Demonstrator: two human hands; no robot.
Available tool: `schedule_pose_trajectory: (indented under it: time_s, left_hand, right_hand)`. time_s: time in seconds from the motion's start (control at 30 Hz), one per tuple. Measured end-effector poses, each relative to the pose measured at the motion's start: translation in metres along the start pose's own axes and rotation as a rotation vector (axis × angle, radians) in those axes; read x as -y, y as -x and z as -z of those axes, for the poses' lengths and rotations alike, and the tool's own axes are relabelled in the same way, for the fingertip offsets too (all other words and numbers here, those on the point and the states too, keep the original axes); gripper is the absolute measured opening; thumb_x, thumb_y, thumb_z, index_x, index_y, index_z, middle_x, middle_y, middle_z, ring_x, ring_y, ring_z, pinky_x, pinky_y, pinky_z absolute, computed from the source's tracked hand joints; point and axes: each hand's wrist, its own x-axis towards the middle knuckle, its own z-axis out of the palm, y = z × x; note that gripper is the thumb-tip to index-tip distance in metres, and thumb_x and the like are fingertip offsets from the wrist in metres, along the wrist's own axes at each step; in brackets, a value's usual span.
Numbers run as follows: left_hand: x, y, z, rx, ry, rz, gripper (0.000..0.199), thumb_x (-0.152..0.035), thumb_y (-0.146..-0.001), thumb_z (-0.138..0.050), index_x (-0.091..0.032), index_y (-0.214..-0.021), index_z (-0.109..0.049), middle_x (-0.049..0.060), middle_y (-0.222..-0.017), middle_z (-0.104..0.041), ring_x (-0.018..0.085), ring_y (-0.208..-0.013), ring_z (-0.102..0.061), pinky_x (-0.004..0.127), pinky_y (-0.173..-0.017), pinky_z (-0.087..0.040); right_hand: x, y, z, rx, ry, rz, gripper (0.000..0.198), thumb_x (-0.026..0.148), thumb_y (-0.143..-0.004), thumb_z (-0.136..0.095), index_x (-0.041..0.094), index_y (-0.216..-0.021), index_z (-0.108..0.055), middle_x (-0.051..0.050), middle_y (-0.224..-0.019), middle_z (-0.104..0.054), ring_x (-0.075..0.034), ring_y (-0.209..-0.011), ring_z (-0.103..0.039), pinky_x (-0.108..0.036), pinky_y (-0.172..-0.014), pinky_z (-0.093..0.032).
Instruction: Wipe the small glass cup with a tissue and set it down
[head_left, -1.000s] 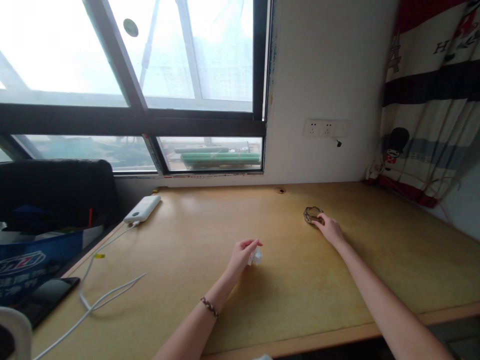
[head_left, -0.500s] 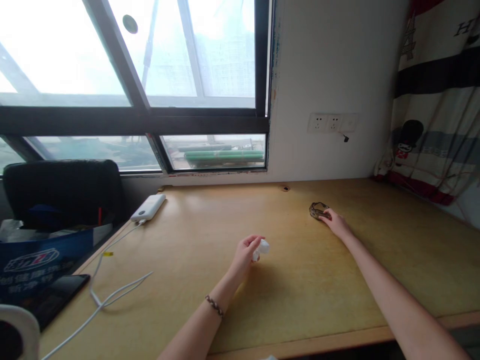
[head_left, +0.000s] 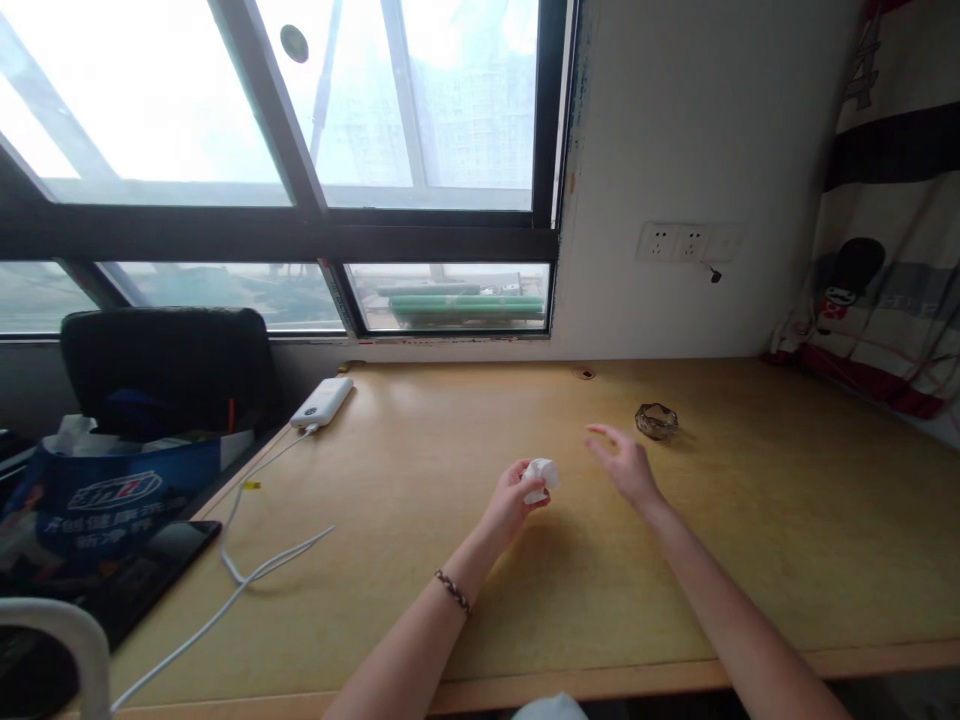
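My left hand (head_left: pixel 516 503) is closed around a crumpled white tissue (head_left: pixel 541 474), held just above the wooden table; a braided bracelet circles that wrist. To its right, my right hand (head_left: pixel 626 470) hovers over the tabletop with its fingers stretched apart and nothing in them, slightly blurred. A small round brown dish (head_left: pixel 657 428), which looks like a glass ashtray, stands on the table just beyond and to the right of my right hand, apart from it.
A white power bank (head_left: pixel 322 402) lies at the table's (head_left: pixel 420 590) left edge, with a white cable (head_left: pixel 225 602) looping toward the front. On the left are a black chair (head_left: pixel 169 365), a blue bag (head_left: pixel 112 495) and a dark flat device (head_left: pixel 161 580). Window, wall sockets and curtain border the back.
My right hand has let go of the brown dish and moved left, toward my left hand. The tissue stays in my left hand, which has turned slightly. The view has shifted a little left.
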Motion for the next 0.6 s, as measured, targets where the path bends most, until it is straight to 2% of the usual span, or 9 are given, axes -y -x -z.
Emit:
schedule_pose_trajectory:
  time_s: [0.07, 0.1, 0.2, 0.27, 0.33, 0.43, 0.6]
  left_hand:
    - [-0.001, 0.001, 0.000, 0.006, 0.028, -0.040, 0.028, -0.021, -0.061, -0.059, -0.017, -0.087, -0.048, 0.000, -0.073, -0.052, 0.008, -0.055, -0.050, 0.023, -0.055, -0.040]
    - [-0.001, 0.001, 0.000, 0.003, 0.033, -0.064, 0.028, -0.022, -0.061, -0.058, -0.017, -0.087, -0.048, -0.001, -0.072, -0.052, 0.008, -0.054, -0.050, 0.022, -0.054, -0.040]
    - [-0.002, -0.002, 0.003, -0.048, -0.039, -0.113, 0.024, -0.025, -0.061, -0.055, -0.017, -0.082, -0.046, -0.002, -0.067, -0.052, 0.008, -0.049, -0.048, 0.021, -0.049, -0.037]
    - [-0.003, -0.005, 0.008, -0.088, -0.170, -0.155, 0.021, -0.023, -0.060, -0.055, -0.016, -0.078, -0.047, -0.002, -0.064, -0.051, 0.008, -0.049, -0.047, 0.020, -0.047, -0.035]
    - [-0.003, -0.009, 0.012, -0.121, -0.313, -0.239, 0.016, -0.021, -0.060, -0.055, -0.015, -0.074, -0.050, -0.001, -0.065, -0.053, 0.009, -0.054, -0.049, 0.019, -0.050, -0.036]
    - [-0.002, -0.013, 0.015, -0.160, -0.428, -0.326, 0.012, -0.022, -0.062, -0.054, -0.014, -0.071, -0.055, 0.001, -0.064, -0.055, 0.010, -0.058, -0.048, 0.019, -0.052, -0.036]
    - [0.000, -0.014, 0.018, -0.257, -0.345, -0.290, 0.020, -0.030, -0.066, -0.053, -0.012, -0.074, -0.057, 0.000, -0.058, -0.053, 0.009, -0.052, -0.046, 0.020, -0.049, -0.034]
  right_hand:
    - [0.037, 0.016, -0.030, 0.153, -0.182, -0.020, 0.029, 0.038, -0.069, -0.053, 0.021, -0.091, -0.062, -0.006, -0.091, -0.063, -0.020, -0.086, -0.055, -0.031, -0.077, -0.040]
    - [0.050, 0.023, -0.042, 0.185, -0.231, -0.020, 0.026, 0.036, -0.069, -0.054, 0.021, -0.088, -0.063, -0.005, -0.090, -0.063, -0.020, -0.085, -0.055, -0.030, -0.076, -0.040]
    - [0.066, 0.034, -0.062, 0.074, -0.300, -0.048, 0.022, 0.035, -0.072, -0.051, 0.019, -0.079, -0.064, -0.005, -0.087, -0.063, -0.018, -0.081, -0.055, -0.026, -0.073, -0.040]
    - [0.063, 0.036, -0.064, -0.043, -0.288, -0.122, 0.026, 0.037, -0.074, -0.048, 0.016, -0.072, -0.063, -0.004, -0.074, -0.062, -0.015, -0.069, -0.054, -0.024, -0.063, -0.040]
    - [0.055, 0.036, -0.062, -0.103, -0.275, -0.216, 0.031, 0.041, -0.074, -0.047, 0.014, -0.063, -0.059, -0.001, -0.057, -0.057, -0.012, -0.053, -0.047, -0.021, -0.050, -0.036]
    - [0.042, 0.037, -0.060, -0.105, -0.358, -0.312, 0.034, 0.045, -0.070, -0.050, 0.014, -0.055, -0.053, 0.002, -0.048, -0.049, -0.009, -0.045, -0.039, -0.020, -0.042, -0.030]
    - [0.033, 0.037, -0.065, -0.036, -0.636, -0.452, 0.033, 0.047, -0.066, -0.053, 0.014, -0.061, -0.053, 0.004, -0.045, -0.047, -0.007, -0.037, -0.036, -0.019, -0.036, -0.026]
